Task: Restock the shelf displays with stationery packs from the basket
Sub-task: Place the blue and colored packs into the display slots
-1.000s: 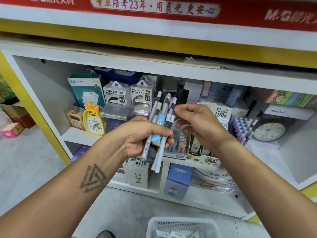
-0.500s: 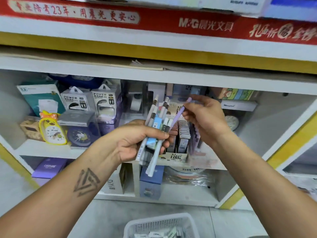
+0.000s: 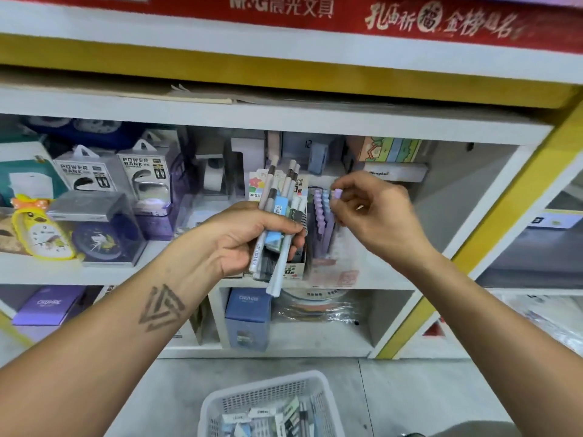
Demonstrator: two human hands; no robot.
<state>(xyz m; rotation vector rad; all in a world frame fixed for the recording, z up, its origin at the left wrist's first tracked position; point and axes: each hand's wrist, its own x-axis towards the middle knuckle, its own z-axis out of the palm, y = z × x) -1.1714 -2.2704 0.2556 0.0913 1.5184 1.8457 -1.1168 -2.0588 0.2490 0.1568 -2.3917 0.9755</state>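
Pinching the top of a thin purple plastic pen [image 3: 336, 194], the right hand [image 3: 375, 212] lowers it into the clear pen stand [image 3: 334, 247] on the middle shelf. The left hand [image 3: 249, 238] squeezes a bunch of smooth, stiff, light pens [image 3: 281, 216]. More packs sit in the white holey basket [image 3: 265, 395] on the near floor.

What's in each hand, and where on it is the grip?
The left hand grips a bundle of pens around the middle. The right hand pinches a purple pen by its top end.
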